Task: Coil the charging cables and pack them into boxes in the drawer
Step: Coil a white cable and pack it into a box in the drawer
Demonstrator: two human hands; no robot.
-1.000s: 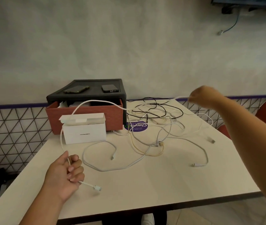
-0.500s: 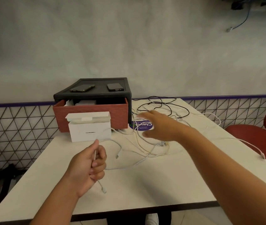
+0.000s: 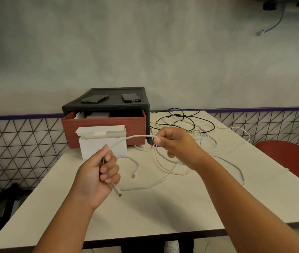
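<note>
My left hand is closed around a white charging cable, whose plug end sticks out below my fist. My right hand pinches the same cable further along, so a short arc spans between both hands above the table. More white cables lie loose on the table, and a black cable lies tangled with them behind my right hand. A white box with its lid flap open stands in front of the red drawer, which is pulled out of a black cabinet.
Two phones lie on top of the cabinet. The cream table ends at a dark front edge near me. A red chair stands at the right. A patterned wall panel runs behind the table.
My right hand came back from the far right, over the cable pile, and took hold of the white cable. My left hand lifted off the table with the cable.
</note>
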